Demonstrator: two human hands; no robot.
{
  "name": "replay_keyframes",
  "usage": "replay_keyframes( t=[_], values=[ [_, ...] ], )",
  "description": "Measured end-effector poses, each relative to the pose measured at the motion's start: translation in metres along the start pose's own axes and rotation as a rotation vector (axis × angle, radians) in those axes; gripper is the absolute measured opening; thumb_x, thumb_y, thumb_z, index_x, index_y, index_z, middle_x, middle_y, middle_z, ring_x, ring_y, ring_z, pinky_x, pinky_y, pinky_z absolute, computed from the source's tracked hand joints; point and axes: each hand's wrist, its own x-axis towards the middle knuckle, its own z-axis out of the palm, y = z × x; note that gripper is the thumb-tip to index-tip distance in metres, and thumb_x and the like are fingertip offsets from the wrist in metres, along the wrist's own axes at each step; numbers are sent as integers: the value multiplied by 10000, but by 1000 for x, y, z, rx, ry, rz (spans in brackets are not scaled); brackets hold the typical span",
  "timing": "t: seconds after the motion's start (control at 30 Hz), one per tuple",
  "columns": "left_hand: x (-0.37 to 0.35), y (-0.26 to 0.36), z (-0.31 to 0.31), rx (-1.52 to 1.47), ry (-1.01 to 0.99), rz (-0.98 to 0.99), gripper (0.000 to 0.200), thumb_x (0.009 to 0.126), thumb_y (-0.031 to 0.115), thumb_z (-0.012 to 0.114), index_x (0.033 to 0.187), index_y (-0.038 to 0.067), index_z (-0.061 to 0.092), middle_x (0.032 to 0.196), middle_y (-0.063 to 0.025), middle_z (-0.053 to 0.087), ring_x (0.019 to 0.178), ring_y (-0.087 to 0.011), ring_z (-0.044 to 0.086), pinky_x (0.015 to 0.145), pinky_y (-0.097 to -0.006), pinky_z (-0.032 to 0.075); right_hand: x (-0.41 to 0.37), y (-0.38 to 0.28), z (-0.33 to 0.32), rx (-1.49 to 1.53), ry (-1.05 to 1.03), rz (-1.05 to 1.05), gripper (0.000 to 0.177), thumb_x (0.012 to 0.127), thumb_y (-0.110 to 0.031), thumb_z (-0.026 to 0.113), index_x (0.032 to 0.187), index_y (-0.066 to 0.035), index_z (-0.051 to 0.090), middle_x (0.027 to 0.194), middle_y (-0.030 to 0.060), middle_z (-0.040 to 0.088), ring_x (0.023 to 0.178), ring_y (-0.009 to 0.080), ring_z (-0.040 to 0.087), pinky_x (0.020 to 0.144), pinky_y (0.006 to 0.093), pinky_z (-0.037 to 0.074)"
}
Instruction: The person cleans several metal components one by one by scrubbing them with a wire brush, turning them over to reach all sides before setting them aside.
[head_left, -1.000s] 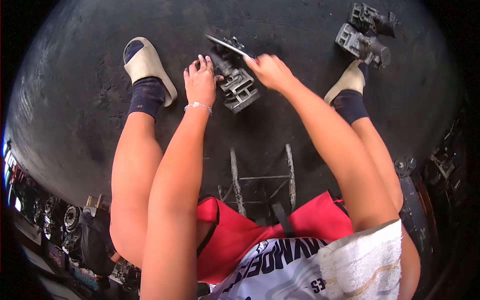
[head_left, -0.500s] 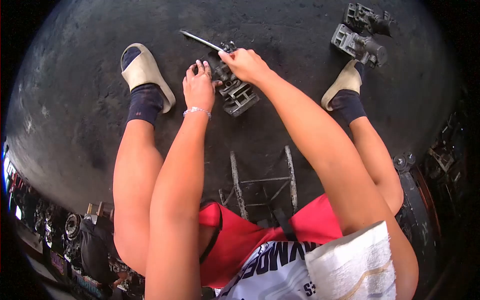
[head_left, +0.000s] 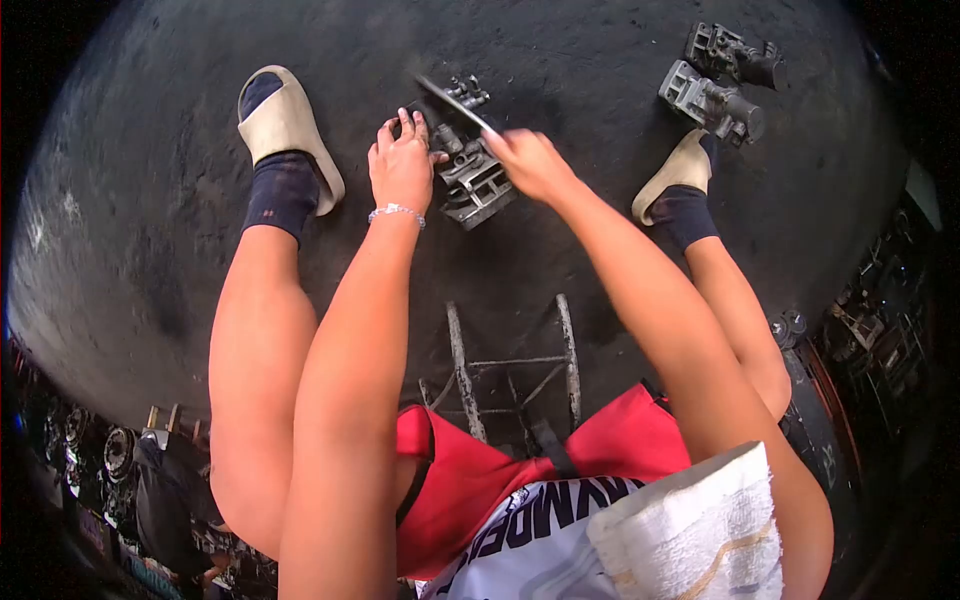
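Observation:
A grey cast metal housing [head_left: 476, 185] with fittings lies on the dark floor between my feet. My left hand [head_left: 402, 165] grips its left side, fingers curled over the edge and thumb against the casting. Wrapped round one end of a long, slim silver metal tool [head_left: 460, 107], my right hand [head_left: 532, 162] is to the right of the housing. The tool slants up and left across the fittings at the housing's far end. Its far tip is smeared by motion, and its near end is hidden in my fist.
Two similar metal housings [head_left: 712, 103] lie at the upper right, beyond my right slipper [head_left: 675, 178]. My left slipper [head_left: 282, 120] is on the other side. A worn metal frame [head_left: 515, 362] stands below me. Machine parts [head_left: 120, 455] crowd the lower left, near another person [head_left: 170, 500].
My right hand and the tool have shifted right and slightly down, uncovering more of the housing's far fittings. The tool now slants more steeply. My left hand stays at the housing's left side.

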Motion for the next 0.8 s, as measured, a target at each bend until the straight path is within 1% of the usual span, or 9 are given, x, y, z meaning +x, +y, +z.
replay_keyframes(
  t=[0.03,0.1,0.2,0.23,0.27,0.5,0.6,0.7,0.8],
  values=[
    [-1,1,1,-2,-8,-1,656,746,316,679,1301,40,465,1327,-149,479,1181,-325,457,936,-403,412,21,-18,8,48,64,-38,587,882,-528,414,845,8,649,873,283,603,912,422,587,773,473,457],
    [1,1,-4,5,-27,2,648,751,316,677,1299,42,468,1328,-153,476,1173,-331,464,921,-406,425,39,-48,1,86,3,149,597,882,-536,402,890,6,651,909,289,597,951,429,568,793,463,457],
    [0,1,-4,23,-25,18,637,755,313,675,1292,37,473,1324,-162,478,1158,-337,475,909,-403,433,8,-6,-9,74,-39,72,611,892,-546,385,880,2,656,905,295,597,963,443,558,806,467,452],
    [2,-1,-3,19,-24,21,636,756,315,674,1291,36,474,1324,-162,478,1155,-338,476,909,-402,433,-16,6,-14,34,-8,110,628,894,-550,382,842,14,654,869,296,599,950,442,563,793,471,448],
    [2,-2,2,23,3,29,647,751,319,677,1295,35,471,1322,-155,482,1150,-332,481,906,-399,434,-28,24,-15,-14,-103,187,645,895,-558,372,828,21,648,857,297,598,946,436,564,790,472,448],
    [0,1,-3,-14,-1,1,657,735,338,682,1287,39,487,1324,-152,480,1147,-321,483,909,-392,431,32,-25,-13,-30,-13,201,624,881,-569,395,884,1,649,924,302,593,974,440,547,818,474,445],
    [2,4,-6,28,-12,4,656,728,341,687,1282,45,495,1322,-147,485,1156,-316,478,907,-401,430,-1,0,-18,-12,-22,133,620,879,-569,402,868,-3,654,901,294,603,960,441,558,815,475,449],
    [3,2,-7,54,-39,-4,643,728,339,688,1272,49,504,1324,-143,484,1161,-312,476,905,-410,428,-26,21,-23,-102,-70,232,620,874,-578,410,847,-7,650,877,266,623,921,425,587,786,464,462],
    [3,3,-4,22,-22,-18,638,734,340,681,1275,52,501,1317,-138,493,1160,-310,479,909,-412,425,-16,26,-58,-317,-145,150,619,867,-605,406,844,-45,669,826,215,648,839,379,627,747,458,484]
  ],
)
